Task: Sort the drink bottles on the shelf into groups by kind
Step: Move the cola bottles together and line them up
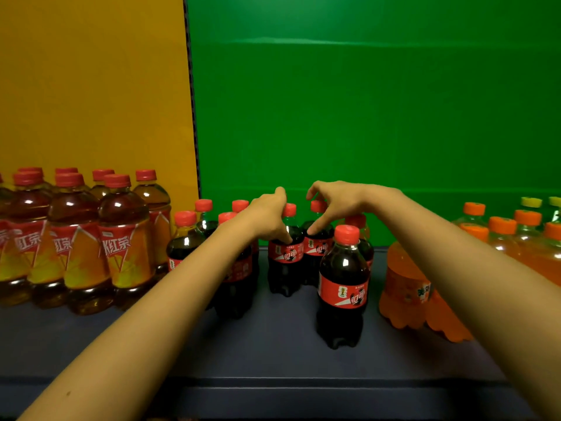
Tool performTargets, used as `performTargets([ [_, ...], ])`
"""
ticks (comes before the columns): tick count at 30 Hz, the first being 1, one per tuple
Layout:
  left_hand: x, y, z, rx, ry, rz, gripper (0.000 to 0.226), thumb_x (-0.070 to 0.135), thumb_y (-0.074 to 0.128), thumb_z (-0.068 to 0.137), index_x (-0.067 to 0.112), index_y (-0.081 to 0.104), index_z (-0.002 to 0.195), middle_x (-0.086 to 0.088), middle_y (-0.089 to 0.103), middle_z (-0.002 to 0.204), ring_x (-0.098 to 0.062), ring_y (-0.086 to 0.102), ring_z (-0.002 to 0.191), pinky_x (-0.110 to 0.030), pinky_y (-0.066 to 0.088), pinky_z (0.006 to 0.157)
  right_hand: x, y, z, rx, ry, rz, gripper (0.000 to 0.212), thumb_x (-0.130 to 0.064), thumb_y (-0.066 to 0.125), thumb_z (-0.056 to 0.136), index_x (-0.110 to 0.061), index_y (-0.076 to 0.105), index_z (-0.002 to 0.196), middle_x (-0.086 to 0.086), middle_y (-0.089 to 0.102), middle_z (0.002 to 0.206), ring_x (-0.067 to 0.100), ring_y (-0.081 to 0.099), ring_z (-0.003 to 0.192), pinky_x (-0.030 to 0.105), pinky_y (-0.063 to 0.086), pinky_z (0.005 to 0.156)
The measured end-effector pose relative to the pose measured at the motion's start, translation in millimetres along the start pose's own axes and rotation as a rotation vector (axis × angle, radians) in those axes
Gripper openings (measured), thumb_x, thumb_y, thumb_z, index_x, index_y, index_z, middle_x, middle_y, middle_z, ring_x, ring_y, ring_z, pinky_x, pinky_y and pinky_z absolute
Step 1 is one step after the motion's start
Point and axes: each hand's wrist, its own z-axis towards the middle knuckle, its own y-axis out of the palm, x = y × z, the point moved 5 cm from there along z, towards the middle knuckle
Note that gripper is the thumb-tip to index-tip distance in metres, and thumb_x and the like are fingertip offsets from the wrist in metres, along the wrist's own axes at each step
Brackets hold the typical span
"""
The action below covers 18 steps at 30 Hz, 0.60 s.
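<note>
Several dark cola bottles with red caps and red labels stand in the middle of the dark shelf [273, 354]. My left hand [267, 214] grips the neck of one cola bottle [285, 262]. My right hand [331, 202] grips the neck of the cola bottle [314, 253] right beside it; the two bottles touch. Another cola bottle [343, 287] stands alone nearer the front. Several iced tea bottles [121, 238] with red caps are grouped at the left. Orange soda bottles [406, 287] with orange caps stand at the right, partly hidden by my right forearm.
Two yellow-capped bottles [531, 202] show at the far right back. A yellow panel [91, 86] backs the left section and a green panel [364, 117] backs the rest. The shelf's front edge [273, 381] runs across the bottom.
</note>
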Motion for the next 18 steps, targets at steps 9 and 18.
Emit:
performTargets([
  [9,-1.5,-6.1,18.9,-0.056,0.042,0.168,0.060,0.022,0.078,0.071,0.005,0.044,0.118,-0.014,0.054,0.124,-0.032,0.053,0.111,-0.034,0.043,0.086,0.3,-0.4,16.1,0.024,-0.057,-0.086,0.058,-0.030,0.083,0.064,-0.016,0.055,0.113,-0.001,0.052,0.101,0.018,0.050,0.091,0.027,0.042,0.080],
  [18,-2.9,-3.1,28.4,-0.041,0.039,0.274,0.059,0.022,0.074,0.074,0.004,0.043,0.121,-0.017,0.050,0.128,-0.034,0.050,0.117,-0.041,0.044,0.096,-0.2,-2.7,12.4,0.089,-0.049,-0.027,0.060,-0.030,0.078,0.071,-0.014,0.052,0.123,0.007,0.056,0.124,0.022,0.053,0.105,0.026,0.040,0.088],
])
